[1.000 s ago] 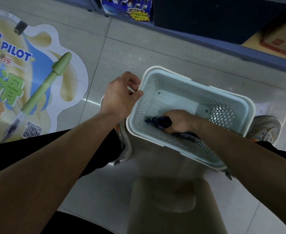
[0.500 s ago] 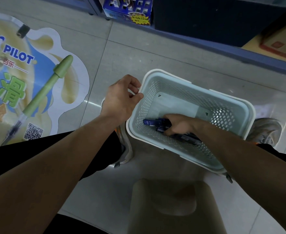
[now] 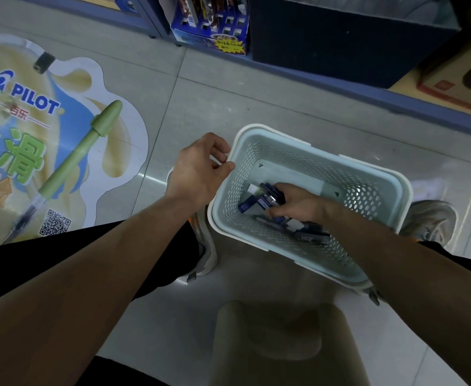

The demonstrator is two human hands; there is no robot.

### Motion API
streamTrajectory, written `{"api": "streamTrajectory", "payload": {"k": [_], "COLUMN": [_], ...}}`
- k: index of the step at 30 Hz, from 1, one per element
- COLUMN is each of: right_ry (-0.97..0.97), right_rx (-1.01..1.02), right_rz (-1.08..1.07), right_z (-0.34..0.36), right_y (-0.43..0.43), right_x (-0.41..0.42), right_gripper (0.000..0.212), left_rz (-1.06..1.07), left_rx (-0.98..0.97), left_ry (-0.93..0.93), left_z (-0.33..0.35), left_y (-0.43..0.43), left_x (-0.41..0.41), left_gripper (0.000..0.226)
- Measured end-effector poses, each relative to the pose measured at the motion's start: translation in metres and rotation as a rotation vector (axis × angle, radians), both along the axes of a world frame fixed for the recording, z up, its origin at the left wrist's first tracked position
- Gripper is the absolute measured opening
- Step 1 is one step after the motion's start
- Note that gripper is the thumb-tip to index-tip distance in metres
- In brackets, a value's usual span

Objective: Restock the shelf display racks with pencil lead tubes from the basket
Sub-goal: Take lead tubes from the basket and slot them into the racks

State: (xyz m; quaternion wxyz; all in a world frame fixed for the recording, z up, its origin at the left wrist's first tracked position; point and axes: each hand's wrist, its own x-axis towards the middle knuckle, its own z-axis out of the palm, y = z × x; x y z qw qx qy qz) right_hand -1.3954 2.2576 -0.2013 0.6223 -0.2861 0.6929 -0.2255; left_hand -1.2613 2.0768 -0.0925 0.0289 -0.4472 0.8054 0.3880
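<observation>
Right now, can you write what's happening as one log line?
left hand grips basket rim | right hand holds lead tubes inside basket

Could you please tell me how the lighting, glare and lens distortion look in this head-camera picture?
In the head view the light is dim and bluish. Soft glare streaks the floor tiles beside the basket. The wide lens bends the shelf base and stretches the left forearm. The lead tubes in the right hand look dark, and their print is unreadable.
</observation>
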Motion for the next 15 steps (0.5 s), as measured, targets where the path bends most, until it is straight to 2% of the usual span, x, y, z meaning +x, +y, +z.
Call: {"api": "streamTrajectory", "payload": {"k": [4, 9, 12, 15], "right_ry": [-0.086, -0.025, 0.010, -0.101], "right_rx": [-0.012, -0.012, -0.025, -0.083], "right_rz": [-0.129, -0.134, -0.188, -0.341], "right_z": [0.022, 0.053, 0.073, 0.094], "right_y": [0.007, 0.019, 0.026, 0.033], "right_x": [-0.008, -0.017, -0.018, -0.016], "right_gripper": [0.032, 0.029, 0.032, 0.032], "left_rz": [0.008, 0.004, -0.002, 0.027], "left_rx": [-0.022, -0.172, -0.032, 0.187], "left_ry": [0.011, 0.041, 0.017, 0.026], "left_z": [0.005, 0.020, 0.028, 0.024], "left_y": [0.004, 0.022, 0.046, 0.068], "left_x": [0.001, 0.007, 0.010, 0.008], "left_gripper": [0.022, 0.019, 0.014, 0.017]}}
